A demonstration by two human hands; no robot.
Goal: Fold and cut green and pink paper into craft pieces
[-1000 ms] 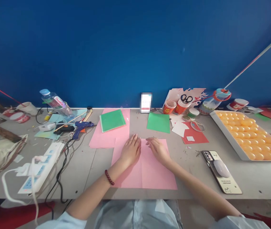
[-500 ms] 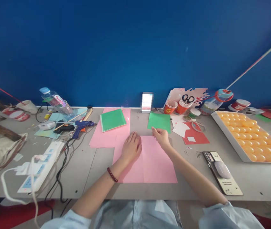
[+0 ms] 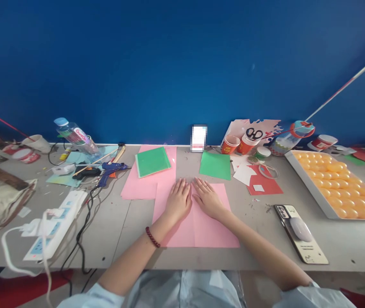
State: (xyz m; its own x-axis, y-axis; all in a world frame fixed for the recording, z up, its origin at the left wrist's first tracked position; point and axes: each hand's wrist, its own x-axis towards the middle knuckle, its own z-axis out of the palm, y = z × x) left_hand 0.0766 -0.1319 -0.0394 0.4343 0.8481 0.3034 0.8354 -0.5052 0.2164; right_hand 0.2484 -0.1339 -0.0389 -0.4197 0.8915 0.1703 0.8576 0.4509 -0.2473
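Observation:
A pink sheet of paper [image 3: 216, 233] with a crease down its middle lies flat in front of me. My left hand [image 3: 179, 200] rests palm down on its left half, fingers stretched out. On the right half lies my right hand [image 3: 208, 199], also flat with fingers apart, just beside the crease. Neither hand holds anything. Beyond the right hand is a green square of paper [image 3: 215, 165]. To the far left of the sheet, a stack of green paper [image 3: 153, 161] sits on more pink paper [image 3: 137, 188].
On the left are a glue gun [image 3: 108, 171], a power strip [image 3: 57, 224] with cables, and a plastic bottle [image 3: 76, 134]. To the right stand paper cups [image 3: 229, 145], one with scissors [image 3: 253, 134], plus a phone [image 3: 312, 246] and a tray of orange balls [image 3: 306, 194].
My right hand has come down from near the green square, its closed fingers opening out flat onto the pink sheet. My left hand has stayed nearly in place.

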